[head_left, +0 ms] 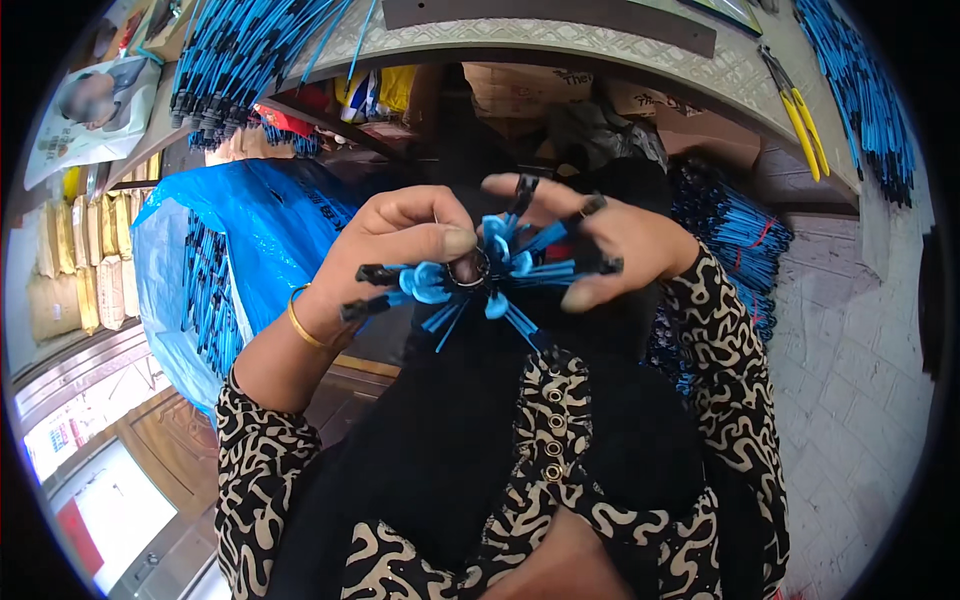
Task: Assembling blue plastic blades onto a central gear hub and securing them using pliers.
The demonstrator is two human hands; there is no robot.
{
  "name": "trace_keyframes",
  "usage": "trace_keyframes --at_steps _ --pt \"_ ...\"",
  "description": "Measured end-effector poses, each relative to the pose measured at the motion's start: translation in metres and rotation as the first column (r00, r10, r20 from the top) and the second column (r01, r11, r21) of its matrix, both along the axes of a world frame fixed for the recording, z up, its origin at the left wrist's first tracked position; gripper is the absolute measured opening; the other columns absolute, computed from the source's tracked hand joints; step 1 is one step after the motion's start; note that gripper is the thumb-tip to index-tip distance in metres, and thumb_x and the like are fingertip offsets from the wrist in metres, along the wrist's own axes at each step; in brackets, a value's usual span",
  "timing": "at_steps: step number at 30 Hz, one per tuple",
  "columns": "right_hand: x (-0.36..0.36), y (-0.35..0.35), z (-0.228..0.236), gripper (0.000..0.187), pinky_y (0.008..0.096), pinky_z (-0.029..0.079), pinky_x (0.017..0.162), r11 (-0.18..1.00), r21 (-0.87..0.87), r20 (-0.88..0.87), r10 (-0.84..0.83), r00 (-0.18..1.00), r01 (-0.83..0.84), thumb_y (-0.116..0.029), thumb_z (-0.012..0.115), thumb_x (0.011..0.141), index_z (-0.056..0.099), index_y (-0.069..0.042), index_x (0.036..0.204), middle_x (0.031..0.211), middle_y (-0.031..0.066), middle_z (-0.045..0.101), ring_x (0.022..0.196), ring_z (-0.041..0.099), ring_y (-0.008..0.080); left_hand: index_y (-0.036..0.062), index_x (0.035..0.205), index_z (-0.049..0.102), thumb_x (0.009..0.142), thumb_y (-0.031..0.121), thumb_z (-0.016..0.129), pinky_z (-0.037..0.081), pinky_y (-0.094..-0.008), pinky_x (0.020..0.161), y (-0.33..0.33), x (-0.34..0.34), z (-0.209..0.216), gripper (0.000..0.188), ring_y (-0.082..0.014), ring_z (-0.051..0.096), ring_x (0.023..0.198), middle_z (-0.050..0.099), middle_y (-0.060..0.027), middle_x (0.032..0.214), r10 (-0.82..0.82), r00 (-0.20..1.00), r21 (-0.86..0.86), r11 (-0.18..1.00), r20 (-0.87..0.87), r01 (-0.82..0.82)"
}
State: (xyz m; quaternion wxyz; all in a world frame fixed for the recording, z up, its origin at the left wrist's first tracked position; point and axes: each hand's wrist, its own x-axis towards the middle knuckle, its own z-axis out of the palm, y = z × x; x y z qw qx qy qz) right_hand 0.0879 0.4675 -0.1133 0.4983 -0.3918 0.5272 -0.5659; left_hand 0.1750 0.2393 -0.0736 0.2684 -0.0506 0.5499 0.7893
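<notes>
Over my lap is a blue-and-black assembly (494,258): blue strips, rounded blue pieces and black end pieces radiate from a dark round centre. My left hand (400,240) grips it at the centre, with the thumb pressed on top and the fingers curled behind. To its right, my right hand (622,245) arches round the spokes, thumb and fingers apart. Black ends lie close to its fingertips; whether it touches them I cannot tell. The assembly's underside is hidden.
Bundles of blue strips with black ends hang over the table edge (560,38) at far left and far right. Yellow-handled pliers (803,125) lie at the right edge. A blue plastic bag (250,225) stands left, and more bundles (735,240) are stacked right.
</notes>
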Motion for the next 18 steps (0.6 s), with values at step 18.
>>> trace_keyframes --at_steps 18 --pt "0.040 -0.039 -0.057 0.065 0.0294 0.046 0.082 0.961 -0.137 -0.056 -0.248 0.967 0.239 -0.023 0.074 0.074 0.040 -0.004 0.127 0.107 0.0099 0.058 0.094 0.058 0.0168 0.0014 0.077 0.056 0.085 0.008 0.055 0.046 -0.0238 0.064 0.007 -0.011 -0.005 0.010 -0.0103 0.056 0.065 0.058 -0.0045 0.068 -0.053 0.998 0.033 0.998 0.017 0.052"
